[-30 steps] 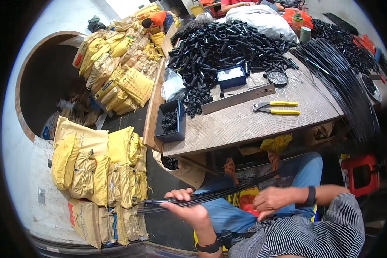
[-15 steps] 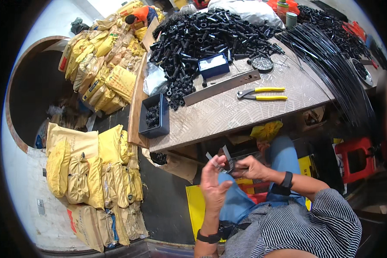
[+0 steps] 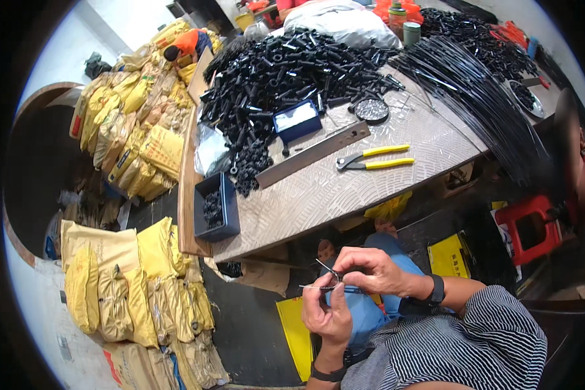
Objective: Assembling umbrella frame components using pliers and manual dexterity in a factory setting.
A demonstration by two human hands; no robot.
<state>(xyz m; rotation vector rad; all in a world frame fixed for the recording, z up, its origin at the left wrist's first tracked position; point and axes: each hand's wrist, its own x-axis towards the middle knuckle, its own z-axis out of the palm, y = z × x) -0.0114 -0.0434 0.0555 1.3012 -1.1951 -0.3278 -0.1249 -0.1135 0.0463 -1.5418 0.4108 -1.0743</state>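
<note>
Above my lap, both hands are closed together on a small dark ring-like piece point(image 3: 336, 277) with two thin, shiny prongs that spread to the left. My left hand point(image 3: 326, 318) pinches it from below with thumb and fingertips. From the right, my right hand point(image 3: 372, 270) grips its upper part between thumb and fingers. Fingers hide much of the piece, so its exact kind is unclear. On the table point(image 3: 292, 211) beyond lie yellow-handled pliers point(image 3: 372, 164), a flat metal bar point(image 3: 312, 156) and a round dish point(image 3: 372, 112) of small shiny bits.
A heap of black tubular parts point(image 3: 286, 71) covers the table's back. Nearby are a small blue box point(image 3: 297, 122), a dark bin point(image 3: 227, 218) and long black rods point(image 3: 481, 97). Yellow sacks point(image 3: 120, 279) stand left; a red stool point(image 3: 536, 227) stands right. A person in orange point(image 3: 187, 44) bends far off.
My left hand has closed from spread fingers into a pinch. Both hands have come together on the piece, my right hand now higher over it. The view has shifted, moving the table leftward and down.
</note>
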